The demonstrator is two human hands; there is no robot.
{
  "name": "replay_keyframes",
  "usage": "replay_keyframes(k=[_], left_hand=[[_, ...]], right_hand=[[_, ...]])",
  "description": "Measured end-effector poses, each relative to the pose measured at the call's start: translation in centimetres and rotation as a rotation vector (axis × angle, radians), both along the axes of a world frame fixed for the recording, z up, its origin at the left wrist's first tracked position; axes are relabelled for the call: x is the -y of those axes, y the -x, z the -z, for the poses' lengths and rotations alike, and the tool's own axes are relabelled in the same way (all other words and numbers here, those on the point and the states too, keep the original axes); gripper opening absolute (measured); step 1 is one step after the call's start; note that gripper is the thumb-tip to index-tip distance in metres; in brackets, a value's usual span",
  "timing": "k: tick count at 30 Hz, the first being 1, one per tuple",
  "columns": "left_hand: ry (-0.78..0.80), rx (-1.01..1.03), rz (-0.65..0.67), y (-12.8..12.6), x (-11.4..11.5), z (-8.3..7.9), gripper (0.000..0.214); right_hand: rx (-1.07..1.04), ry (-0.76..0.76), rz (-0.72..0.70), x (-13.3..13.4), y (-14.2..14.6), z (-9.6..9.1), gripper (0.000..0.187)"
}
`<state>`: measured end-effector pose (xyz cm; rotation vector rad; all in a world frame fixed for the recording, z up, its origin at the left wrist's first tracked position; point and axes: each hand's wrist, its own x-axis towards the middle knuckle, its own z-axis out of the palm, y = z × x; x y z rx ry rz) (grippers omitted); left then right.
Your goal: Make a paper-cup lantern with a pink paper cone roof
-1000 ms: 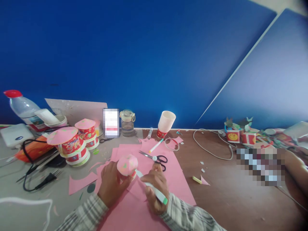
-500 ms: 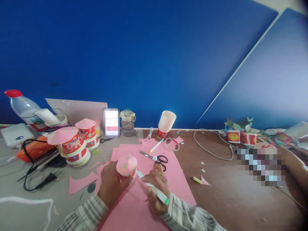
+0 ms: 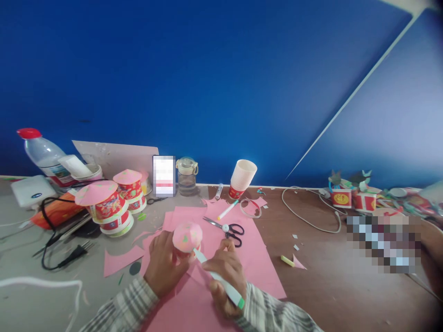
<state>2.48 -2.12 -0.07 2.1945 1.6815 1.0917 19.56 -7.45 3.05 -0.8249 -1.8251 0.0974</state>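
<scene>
My left hand (image 3: pixel 165 266) is closed round a small red-and-white paper cup model (image 3: pixel 185 252), which wears a pink paper cone roof (image 3: pixel 187 237) with green spots. My right hand (image 3: pixel 226 274) grips a white pen-shaped tool (image 3: pixel 221 282) with a green rear end. Its narrow tip is at the lower right edge of the roof; contact there is hard to make out. Both hands are over pink paper sheets (image 3: pixel 256 269). Black-handled scissors (image 3: pixel 226 228) lie just beyond my right hand, and past them is a white marker (image 3: pixel 227 210) with a teal end.
Two finished-looking cup models (image 3: pixel 105 210) with pink roofs stand left, near a black plug (image 3: pixel 74 255). A glass jar (image 3: pixel 187 177), a phone-like screen (image 3: pixel 164 176) and stacked paper cups (image 3: pixel 243 179) line the wall. At right, another person's arm (image 3: pixel 427 249) reaches in beside decorated cups (image 3: pixel 342 198).
The tool's tip has come slightly up and left to the roof's edge. The cup model is tilted a little differently in my left hand. The whole view has shifted slightly.
</scene>
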Motion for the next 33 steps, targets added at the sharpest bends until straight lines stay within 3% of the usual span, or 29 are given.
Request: replay_keyframes(k=[3,10,16,22,33], left_hand=[[-0.035,-0.001,-0.020,-0.04,-0.13,0.28,0.025],[-0.065,0.014,-0.078,-0.04,-0.41,0.93,0.049],[-0.044,-0.011,0.007,0.16,-0.20,0.62,0.069],[0.033,-0.024,0.069,0.32,-0.03,0.18,0.034],[0.024,-0.007,0.007,-0.03,-0.12,0.25,0.034]], right_hand=[[0.017,0.000,-0.010,-0.08,0.20,0.31,0.019],[0.014,-0.006,-0.019,-0.12,0.11,0.54,0.027],[0.015,-0.018,-0.029,0.02,-0.02,0.53,0.027],[0.024,-0.027,-0.012,0.04,0.10,0.25,0.034],[0.055,-0.031,0.008,0.14,0.34,0.40,0.029]])
